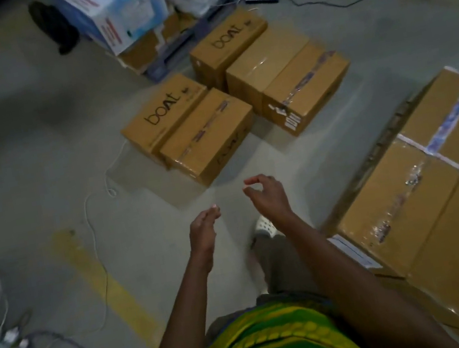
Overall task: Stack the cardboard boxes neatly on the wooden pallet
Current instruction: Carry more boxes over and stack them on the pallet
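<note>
Both hands empty: left hand (204,227) flat-fingered, right hand (265,195) loosely curled, a little apart, reaching toward twelve o'clock. Five loose boxes (206,138) wait on the floor there. At three o'clock, stacked boxes (426,200) sit tight together; the pallet beneath I can't make out. Roughly halfway, I'd judge.

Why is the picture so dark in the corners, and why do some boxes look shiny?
Head view: the light is dim and darkest toward the corners; clear tape on the stacked boxes at right catches glare; the left hand and right hand look slightly blurred.
</note>
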The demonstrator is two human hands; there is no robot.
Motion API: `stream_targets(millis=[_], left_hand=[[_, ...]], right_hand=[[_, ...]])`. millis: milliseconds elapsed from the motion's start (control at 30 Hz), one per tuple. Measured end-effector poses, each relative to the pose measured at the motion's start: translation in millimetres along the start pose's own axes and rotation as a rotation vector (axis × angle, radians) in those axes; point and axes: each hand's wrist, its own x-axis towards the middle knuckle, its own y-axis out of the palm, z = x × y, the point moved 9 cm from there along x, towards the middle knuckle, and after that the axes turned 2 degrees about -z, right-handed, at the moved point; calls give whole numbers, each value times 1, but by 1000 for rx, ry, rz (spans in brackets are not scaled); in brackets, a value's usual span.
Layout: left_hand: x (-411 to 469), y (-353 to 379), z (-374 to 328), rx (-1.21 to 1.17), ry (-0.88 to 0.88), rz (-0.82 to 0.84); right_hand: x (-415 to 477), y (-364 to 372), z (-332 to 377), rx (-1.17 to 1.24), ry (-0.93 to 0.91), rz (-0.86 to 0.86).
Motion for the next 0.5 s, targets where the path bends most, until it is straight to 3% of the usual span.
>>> stream_targets(millis=[167, 300, 500], left_hand=[[89, -4, -27, 71, -57, 64], [175, -25, -87, 197, -70, 100], [289, -92, -198, 128, -6, -35]], right_hand=[[114, 56, 65, 60, -7, 39], [215, 93, 124, 133, 76, 61], [318, 136, 227, 134, 98, 67]])
